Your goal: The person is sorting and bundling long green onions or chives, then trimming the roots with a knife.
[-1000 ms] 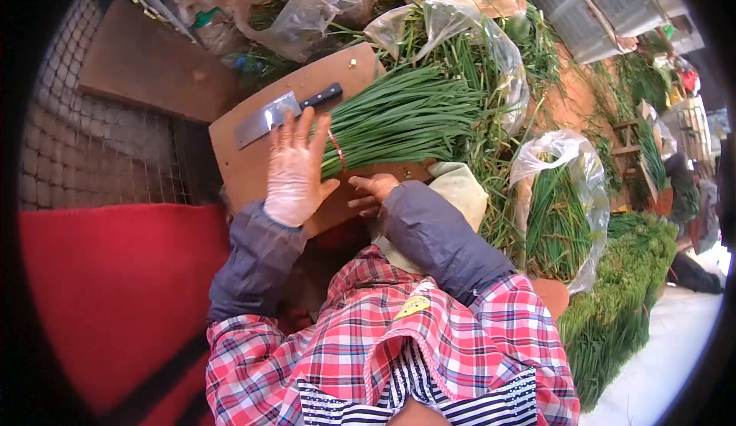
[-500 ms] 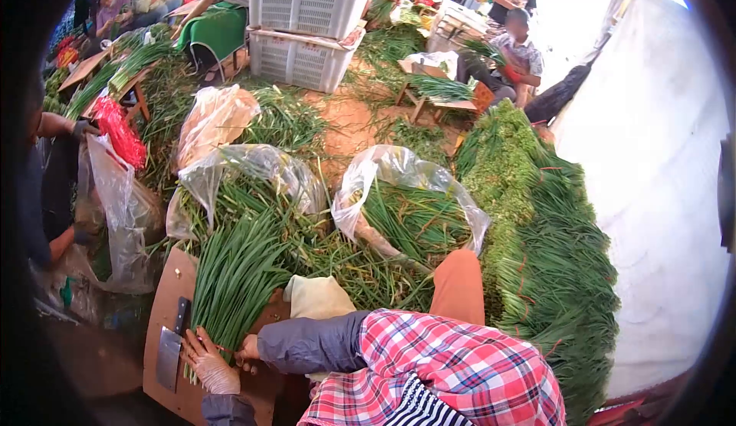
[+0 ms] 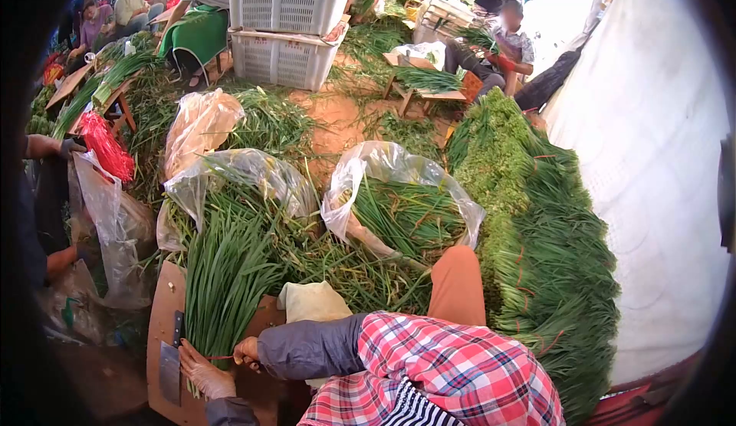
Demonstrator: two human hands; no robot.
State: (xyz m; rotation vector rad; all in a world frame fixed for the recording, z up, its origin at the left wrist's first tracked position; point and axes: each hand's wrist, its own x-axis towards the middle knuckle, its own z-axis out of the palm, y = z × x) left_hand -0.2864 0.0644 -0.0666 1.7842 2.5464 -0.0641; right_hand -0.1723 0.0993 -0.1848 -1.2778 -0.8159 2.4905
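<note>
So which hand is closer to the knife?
Left. The gloved left hand lies right beside the knife on the board; the bare right hand is farther off, past the bunch of greens.

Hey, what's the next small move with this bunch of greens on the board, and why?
Probably wind the red band around the base of the chive bundle. The right hand pinches the band taut, the gloved left hand rests against the stem ends on the board, and the cleaver lies untouched beside them.
</note>
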